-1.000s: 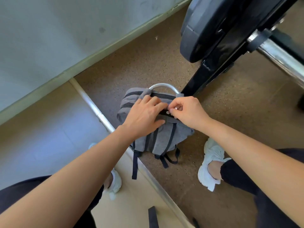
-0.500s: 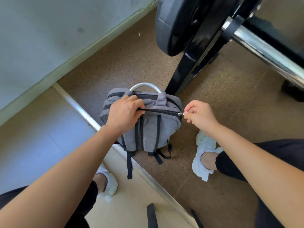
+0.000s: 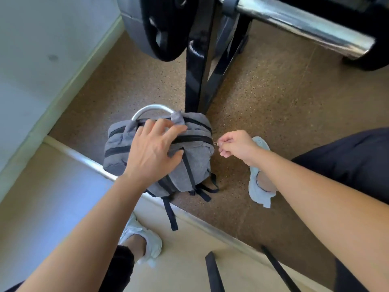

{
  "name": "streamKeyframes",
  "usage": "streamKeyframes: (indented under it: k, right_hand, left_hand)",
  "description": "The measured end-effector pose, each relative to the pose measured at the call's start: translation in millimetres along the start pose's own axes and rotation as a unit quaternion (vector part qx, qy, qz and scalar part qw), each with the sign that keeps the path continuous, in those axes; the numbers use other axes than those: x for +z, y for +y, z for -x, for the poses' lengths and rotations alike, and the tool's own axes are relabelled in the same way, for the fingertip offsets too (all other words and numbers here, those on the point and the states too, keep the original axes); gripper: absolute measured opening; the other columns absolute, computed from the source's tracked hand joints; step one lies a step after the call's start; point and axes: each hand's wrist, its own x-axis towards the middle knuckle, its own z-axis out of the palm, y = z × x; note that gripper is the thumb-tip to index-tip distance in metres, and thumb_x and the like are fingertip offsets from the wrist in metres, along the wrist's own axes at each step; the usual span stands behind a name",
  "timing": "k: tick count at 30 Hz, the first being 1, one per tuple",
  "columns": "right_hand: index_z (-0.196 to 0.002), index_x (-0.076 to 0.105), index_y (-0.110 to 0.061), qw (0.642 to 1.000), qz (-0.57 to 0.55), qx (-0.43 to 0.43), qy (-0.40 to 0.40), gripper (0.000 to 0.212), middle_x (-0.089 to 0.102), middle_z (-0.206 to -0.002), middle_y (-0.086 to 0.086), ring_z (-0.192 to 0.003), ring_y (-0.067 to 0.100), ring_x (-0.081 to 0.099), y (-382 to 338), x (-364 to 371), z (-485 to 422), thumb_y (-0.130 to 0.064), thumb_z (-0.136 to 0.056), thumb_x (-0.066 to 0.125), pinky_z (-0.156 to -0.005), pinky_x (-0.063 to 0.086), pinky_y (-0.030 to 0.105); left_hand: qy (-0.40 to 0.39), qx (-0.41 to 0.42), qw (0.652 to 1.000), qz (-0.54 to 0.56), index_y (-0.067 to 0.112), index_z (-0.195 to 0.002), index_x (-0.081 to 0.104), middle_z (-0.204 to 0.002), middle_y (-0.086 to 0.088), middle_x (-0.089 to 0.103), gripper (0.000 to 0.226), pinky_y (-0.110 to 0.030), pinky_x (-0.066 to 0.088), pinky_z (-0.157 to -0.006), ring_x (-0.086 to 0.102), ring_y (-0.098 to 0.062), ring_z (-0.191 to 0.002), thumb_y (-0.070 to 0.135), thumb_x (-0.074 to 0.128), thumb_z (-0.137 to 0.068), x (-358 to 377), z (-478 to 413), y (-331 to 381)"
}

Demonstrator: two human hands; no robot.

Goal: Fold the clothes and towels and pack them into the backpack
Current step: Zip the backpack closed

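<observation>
Backpack: a grey backpack (image 3: 195,163) is stood upright on the floor, its black zipper (image 3: 193,140) drawn shut across the top
Backpack and left hand: the left hand (image 3: 153,152) is laid directly on the bag's top, so that the zipper's left part is covered
Backpack and right hand: the right hand (image 3: 235,146) is held just beside the bag's right edge, where the zipper pull (image 3: 215,143) is found
Handle: a curved metal handle (image 3: 151,108) is seen just beyond the left fingertips
Floor: brown speckled floor (image 3: 273,106) is under the bag; a metal strip (image 3: 84,159) is overlapped by its lower left corner, with paler flooring (image 3: 52,197) beyond
Room: a pale wall (image 3: 31,49) is seen at left; a black frame (image 3: 195,70) is stood just behind the bag, with a weight plate (image 3: 155,28) and chrome bar (image 3: 305,24) above
Left hand pose: palm down, fingers spread and nearly straight, nothing grasped
Right hand pose: the pull is pinched between thumb and forefinger, the other fingers curled
Feet: 2 white shoes, 1 (image 3: 145,239) on the paler flooring and 1 (image 3: 259,186) under the right forearm
</observation>
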Motion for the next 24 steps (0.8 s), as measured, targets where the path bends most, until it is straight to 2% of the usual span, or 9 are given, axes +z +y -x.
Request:
streamKeyframes:
  k: [2,4,7,10,15,18,20,22,24]
  right_hand:
    - [-0.103,0.07,-0.012,1.0,0.009,-0.005,-0.015,0.013,0.073,-0.087,0.007,-0.074,0.013,0.07,-2.3,-5.8,-0.5,-0.004,-0.097,0.061,-0.062,0.055,0.019]
    - [-0.097,0.07,-0.015,0.999,0.022,-0.017,-0.022,0.014,0.074,-0.086,0.007,-0.073,0.013,0.07,-4.0,-11.2,-1.3,-0.004,-0.096,0.062,-0.063,0.056,0.02]
    - [-0.091,0.072,-0.02,0.999,0.024,-0.042,-0.007,0.016,0.075,-0.082,0.004,-0.071,0.013,0.07,-3.6,-13.7,-5.1,-0.006,-0.094,0.065,-0.06,0.055,0.02]
    - [-0.094,0.074,-0.017,0.999,0.006,-0.041,0.016,0.012,0.075,-0.082,0.003,-0.07,0.012,0.069,0.5,-9.1,-11.9,-0.008,-0.093,0.067,-0.057,0.052,0.017]
    - [-0.091,0.074,-0.018,0.999,0.016,0.015,0.035,0.017,0.072,-0.087,0.002,-0.073,0.014,0.07,22.4,17.9,-26.5,-0.003,-0.091,0.065,-0.054,0.054,0.017]
    - [-0.098,0.075,-0.015,0.997,0.028,0.048,0.05,0.016,0.073,-0.095,0.007,-0.077,0.019,0.073,39.6,36.4,-37.7,-0.004,-0.091,0.066,-0.067,0.063,0.03]
    - [-0.104,0.075,-0.013,0.996,0.046,0.054,0.06,0.018,0.073,-0.1,0.01,-0.088,0.025,0.072,39.8,43.4,-42.4,-0.006,-0.09,0.067,-0.08,0.063,0.041]
    - [-0.11,0.075,-0.012,0.995,0.071,0.051,0.054,0.023,0.071,-0.105,0.011,-0.097,0.029,0.069,35.2,44.7,-45.7,-0.007,-0.088,0.068,-0.086,0.061,0.045]
    - [-0.111,0.073,-0.009,0.993,0.102,0.045,0.025,0.022,0.071,-0.104,0.012,-0.098,0.029,0.068,30.1,40.5,-45.8,-0.009,-0.09,0.067,-0.087,0.06,0.045]
  left_hand:
    - [-0.032,0.056,0.997,-0.038,0.027,-0.143,0.055,-0.137,-0.002,0.056,0.057,-0.045,0.045,-0.086,0.05,-0.032,-0.114,0.036,0.065,-0.088,6.1,-9.3,23.2]
    - [-0.055,0.068,0.994,-0.069,0.029,-0.143,0.054,-0.14,0.0,0.054,0.055,-0.045,0.045,-0.088,0.05,-0.033,-0.117,0.034,0.066,-0.09,17.3,-14.4,34.3]
    - [-0.045,0.053,0.995,-0.07,0.027,-0.125,0.068,-0.123,-0.002,0.06,0.034,-0.047,0.047,-0.077,0.053,-0.034,-0.104,0.026,0.072,-0.091,25.9,-18.7,29.4]
    - [-0.023,0.03,0.998,-0.045,0.021,-0.106,0.076,-0.109,-0.003,0.062,0.013,-0.047,0.048,-0.07,0.054,-0.033,-0.093,0.024,0.069,-0.094,26.4,-21.0,19.1]
    - [-0.025,0.008,0.999,-0.033,0.015,-0.102,0.074,-0.107,-0.003,0.062,0.012,-0.047,0.049,-0.067,0.052,-0.033,-0.09,0.023,0.066,-0.097,26.1,-20.1,14.7]
    - [-0.029,0.01,0.999,-0.023,0.014,-0.102,0.073,-0.108,-0.003,0.062,0.012,-0.044,0.047,-0.066,0.052,-0.033,-0.091,0.022,0.066,-0.098,26.8,-18.0,17.4]
    - [-0.028,0.008,0.999,-0.015,0.014,-0.102,0.073,-0.109,-0.003,0.062,0.011,-0.041,0.044,-0.065,0.052,-0.033,-0.09,0.021,0.066,-0.098,26.9,-17.1,16.2]
    - [-0.033,0.006,0.999,-0.004,0.014,-0.103,0.073,-0.111,-0.002,0.062,0.012,-0.039,0.042,-0.066,0.051,-0.033,-0.091,0.022,0.065,-0.099,26.0,-17.4,14.6]
    - [-0.039,0.011,0.999,0.005,0.015,-0.106,0.073,-0.113,-0.002,0.061,0.013,-0.038,0.042,-0.066,0.051,-0.032,-0.092,0.021,0.065,-0.099,24.8,-17.6,12.1]
